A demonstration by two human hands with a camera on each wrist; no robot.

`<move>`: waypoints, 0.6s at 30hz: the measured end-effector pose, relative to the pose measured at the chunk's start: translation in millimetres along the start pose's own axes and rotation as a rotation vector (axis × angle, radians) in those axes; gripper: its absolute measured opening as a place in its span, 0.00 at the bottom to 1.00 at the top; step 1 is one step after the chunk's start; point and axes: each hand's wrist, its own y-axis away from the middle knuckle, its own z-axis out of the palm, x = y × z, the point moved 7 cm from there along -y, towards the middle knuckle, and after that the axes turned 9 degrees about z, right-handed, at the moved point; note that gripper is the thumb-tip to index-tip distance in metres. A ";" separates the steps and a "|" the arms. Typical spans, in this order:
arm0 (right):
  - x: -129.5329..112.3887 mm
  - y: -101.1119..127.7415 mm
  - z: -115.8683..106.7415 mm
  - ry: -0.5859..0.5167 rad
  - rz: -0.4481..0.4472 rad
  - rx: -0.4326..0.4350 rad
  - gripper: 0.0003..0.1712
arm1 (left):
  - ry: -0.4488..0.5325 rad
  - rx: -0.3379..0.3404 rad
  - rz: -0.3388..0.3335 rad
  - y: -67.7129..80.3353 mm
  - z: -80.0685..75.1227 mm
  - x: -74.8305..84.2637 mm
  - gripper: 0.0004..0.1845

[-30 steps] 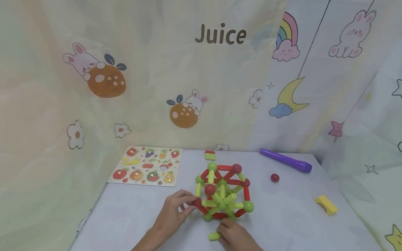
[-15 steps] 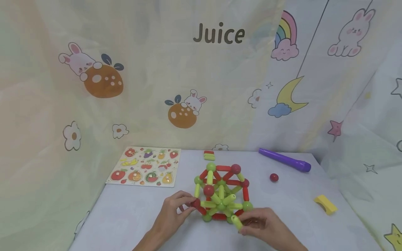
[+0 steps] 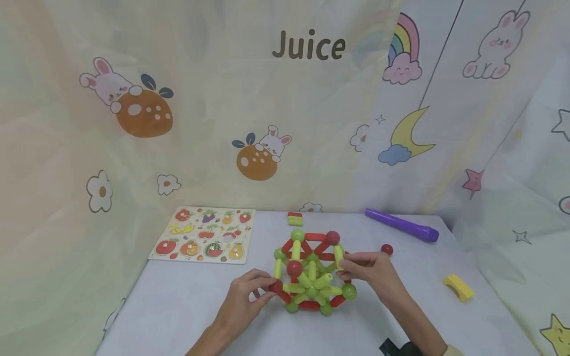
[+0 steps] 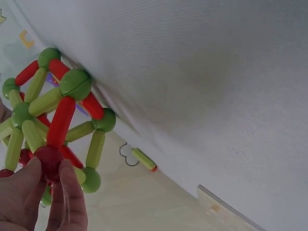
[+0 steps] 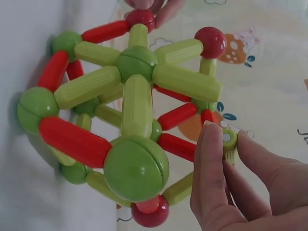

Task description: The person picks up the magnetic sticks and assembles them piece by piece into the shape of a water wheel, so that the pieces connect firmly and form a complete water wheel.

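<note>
A ball-and-rod magnetic structure [image 3: 311, 289] of red and green balls joined by red and light green rods stands on the table. My left hand [image 3: 242, 299] pinches a red ball [image 4: 49, 162] at its left side between thumb and fingers. With thumb and fingers, my right hand [image 3: 374, 272] holds a light green magnetic rod [image 5: 230, 142] upright at the structure's upper right. The rod's top end lies just below an upper red ball [image 3: 332, 238] in the head view; whether they touch, I cannot tell. One light green rod [image 5: 192, 83] sticks out from the central green ball with its outer end free.
Behind the structure lie small red and light green rods [image 3: 295, 219]. A fruit puzzle board [image 3: 202, 235] is at back left. To the right are a loose red ball [image 3: 387, 249], a purple microphone-shaped toy [image 3: 403, 225] and a yellow arch block [image 3: 458, 288].
My right hand has picked up the light green rod from the table in front and raised it to the structure's upper right. The left hand stays on its red ball.
</note>
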 end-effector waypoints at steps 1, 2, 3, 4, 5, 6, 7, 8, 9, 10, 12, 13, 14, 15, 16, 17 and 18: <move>0.7 -2.0 0.4 -0.002 0.008 0.009 0.24 | -0.001 0.001 0.001 0.0 -0.1 -0.1 0.16; 1.3 -3.8 0.9 -0.003 0.012 0.014 0.24 | -0.002 0.003 0.003 -0.1 -0.2 -0.1 0.16; 2.0 -5.3 1.1 -0.007 0.021 0.019 0.24 | -0.006 0.004 0.007 0.1 -0.3 0.1 0.17; 2.7 -6.6 1.4 -0.011 0.026 0.022 0.24 | -0.007 0.006 0.011 0.3 -0.3 0.2 0.17; 3.3 -7.9 1.5 -0.016 0.030 0.025 0.24 | -0.006 0.006 0.014 0.5 -0.2 0.3 0.17; 3.7 -8.9 1.7 -0.019 0.032 0.025 0.24 | -0.006 0.006 0.018 0.7 0.0 0.4 0.17; 4.0 -9.6 1.9 -0.025 0.035 0.026 0.23 | -0.006 0.007 0.021 0.8 0.0 0.6 0.17; 4.1 -10.2 2.1 -0.030 0.035 0.025 0.23 | -0.006 0.007 0.022 1.0 0.1 0.6 0.17; 4.3 -10.6 2.2 -0.034 0.036 0.023 0.23 | -0.005 0.008 0.024 1.1 0.2 0.9 0.17; 4.3 -10.9 2.3 -0.035 0.034 0.022 0.23 | -0.001 0.009 0.023 1.1 0.2 1.1 0.17; 3.9 -10.7 2.1 -0.013 0.019 0.028 0.23 | 0.002 0.011 0.027 1.0 0.4 1.5 0.17; 3.6 -10.4 1.4 0.006 0.006 0.037 0.23 | 0.009 0.012 0.025 0.8 0.5 1.8 0.17; 3.2 -10.0 0.7 0.030 -0.013 0.044 0.23 | 0.014 0.011 0.027 0.6 0.8 2.1 0.17; 3.1 -9.3 -0.4 0.055 -0.030 0.057 0.22 | 0.019 0.010 0.027 0.2 1.2 2.3 0.17; 2.9 -8.6 -1.5 0.086 -0.053 0.070 0.21 | 0.023 0.008 0.029 -0.1 1.7 2.6 0.16; 2.2 -7.6 -2.7 0.125 -0.086 0.085 0.21 | 0.025 0.006 0.037 -0.7 2.4 2.9 0.16; 1.7 -6.5 -4.1 0.161 -0.122 0.101 0.20 | 0.027 0.003 0.036 -1.3 3.0 3.1 0.16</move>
